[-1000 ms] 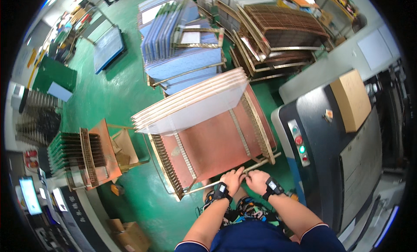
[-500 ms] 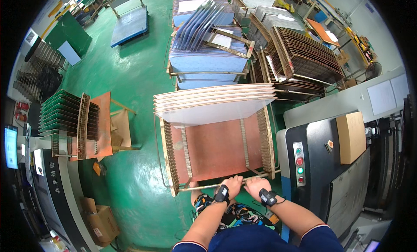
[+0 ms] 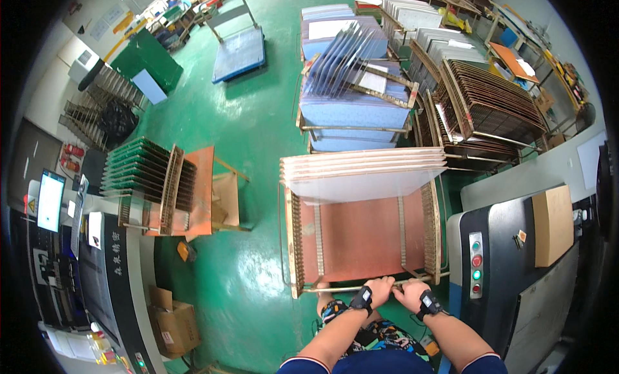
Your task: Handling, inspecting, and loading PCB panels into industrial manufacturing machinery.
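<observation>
In front of me stands a wheel-less-looking slotted rack with a reddish-brown base board (image 3: pixel 361 242) and toothed side rails. Several thin white panels (image 3: pixel 367 180) stand upright in its far end. Along the rack's near edge runs a metal bar (image 3: pixel 335 289). My left hand (image 3: pixel 380 290) is closed round this bar, right of its middle. Close beside it, my right hand (image 3: pixel 411 295) also grips the bar, its fingertips partly hidden. Both wrists wear black strapped devices.
Racks of blue panels (image 3: pixel 351 113) stand just beyond. Brown slotted racks (image 3: pixel 496 100) are at the far right. A machine with buttons (image 3: pixel 477 261) flanks my right. Leftward are an orange stand (image 3: pixel 203 180) holding green panels, a cardboard box (image 3: pixel 177 329) and a blue platform trolley (image 3: pixel 238 55).
The view has turned left, so the rack and surroundings appear further right and slightly lower. Both hands keep their hold on the bar.
</observation>
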`<state>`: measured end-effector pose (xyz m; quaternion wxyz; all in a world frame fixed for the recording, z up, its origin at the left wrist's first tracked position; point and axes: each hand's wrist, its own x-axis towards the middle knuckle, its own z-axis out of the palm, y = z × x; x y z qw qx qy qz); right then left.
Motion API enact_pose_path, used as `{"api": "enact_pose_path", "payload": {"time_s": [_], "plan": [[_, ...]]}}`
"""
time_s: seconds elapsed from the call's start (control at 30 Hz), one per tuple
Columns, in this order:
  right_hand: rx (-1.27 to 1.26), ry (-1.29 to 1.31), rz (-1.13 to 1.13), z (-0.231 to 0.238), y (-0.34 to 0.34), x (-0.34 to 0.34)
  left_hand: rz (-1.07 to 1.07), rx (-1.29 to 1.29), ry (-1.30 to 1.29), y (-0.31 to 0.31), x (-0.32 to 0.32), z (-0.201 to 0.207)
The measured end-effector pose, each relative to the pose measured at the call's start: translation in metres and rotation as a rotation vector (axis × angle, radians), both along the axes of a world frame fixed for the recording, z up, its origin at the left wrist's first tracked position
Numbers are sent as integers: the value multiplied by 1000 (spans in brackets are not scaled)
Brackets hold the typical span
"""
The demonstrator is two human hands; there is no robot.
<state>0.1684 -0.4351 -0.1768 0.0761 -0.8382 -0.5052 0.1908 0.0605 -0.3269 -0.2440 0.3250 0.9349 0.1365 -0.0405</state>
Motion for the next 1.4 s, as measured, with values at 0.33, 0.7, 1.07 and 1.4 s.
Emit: {"api": "enact_pose_path", "payload": {"time_s": [0.33,0.7,1.07,1.4], "plan": [[-168,1299,-1075,-33,-14,-10,-13,-112,-31,0,1,-11],[-345,-64,-155,23,19,-25,-86,-352,12,19,-7,-23],[-524,-186,-6,-7,15,-27,-75,-275,-1,70,-87,43],[-158,69,-693,59,14,-69,-236,-665,189,112,-99,109]]}}
